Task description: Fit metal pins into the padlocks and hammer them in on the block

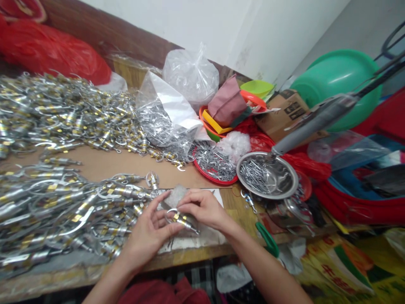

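Grasping in the left hand [148, 223] a small silver-and-yellow metal fitting [182, 220] of cylindrical body, with the grip made by the thumb on the near side and the fingers beside the hook. At the far side of the same fitting, the right hand [204, 207], with bent fingertips close together near the hook; cannot tell whether pinching the metal or only touching it. Long axis slanting: curved hook toward the upper left and the left fingers, narrow tip toward the lower right, rightward and a little back to the person. Located between both hands, over a white paper sheet [205, 242] near the front edge of a yellowish-brown wooden desk [232, 207]; cannot tell whether touching the paper. Just behind the hands, a whitish translucent lump [176, 195]. To the left, a large pile of similar silver-and-yellow fittings [60, 202], with many long bodies lying roughly sideways. Farther to the right, a red round tray [221, 182] with small grey metal parts and, beside it, a shiny steel bowl [286, 179] with thin metal pins [255, 175].
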